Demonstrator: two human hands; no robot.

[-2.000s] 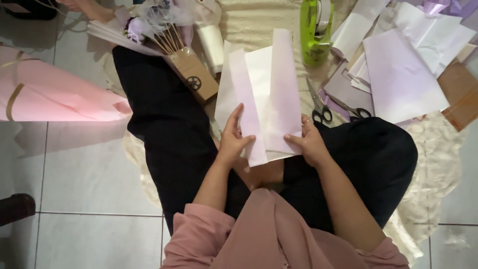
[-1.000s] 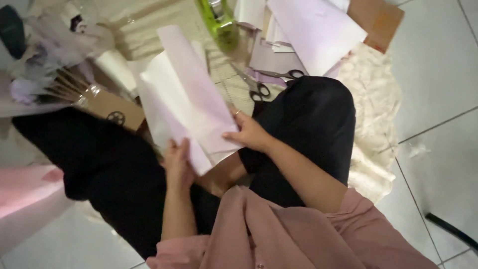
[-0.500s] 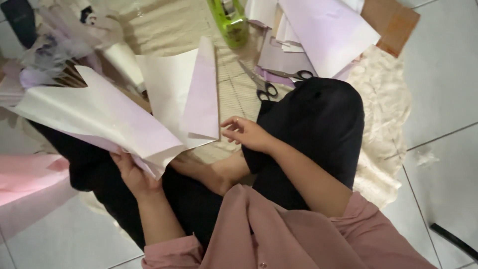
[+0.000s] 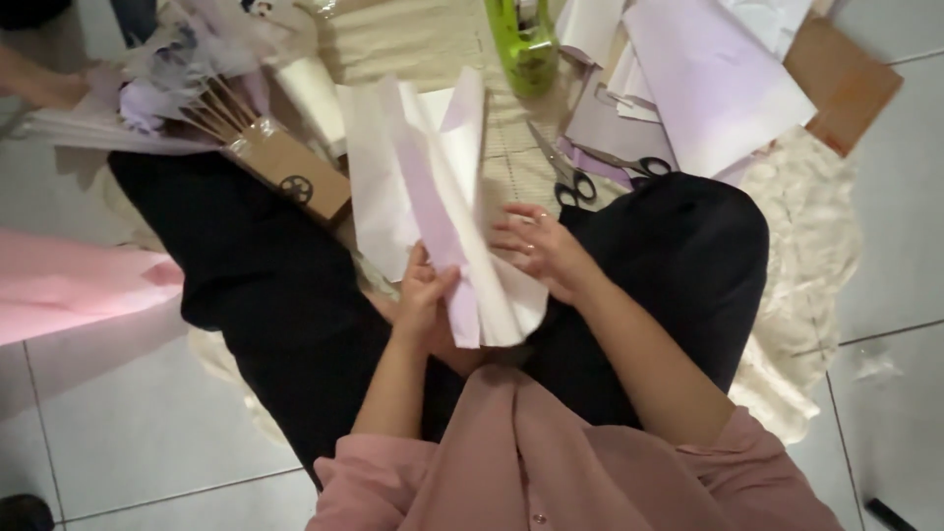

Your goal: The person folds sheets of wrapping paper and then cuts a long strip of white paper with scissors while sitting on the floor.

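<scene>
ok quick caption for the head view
Seated on the floor, left hand grips folded paper sheets, right hand beside them, scissors nearby.

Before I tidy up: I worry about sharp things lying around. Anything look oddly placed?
Yes: the scissors lie open on the mat beside the right hand, blades bare. The left hand holds the folded paper; nothing looks spilled.

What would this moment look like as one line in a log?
left hand: grips folded white-and-lilac paper sheets | right hand: open, touching the sheets' edge | nearby: black-handled scissors, green bottle
</scene>
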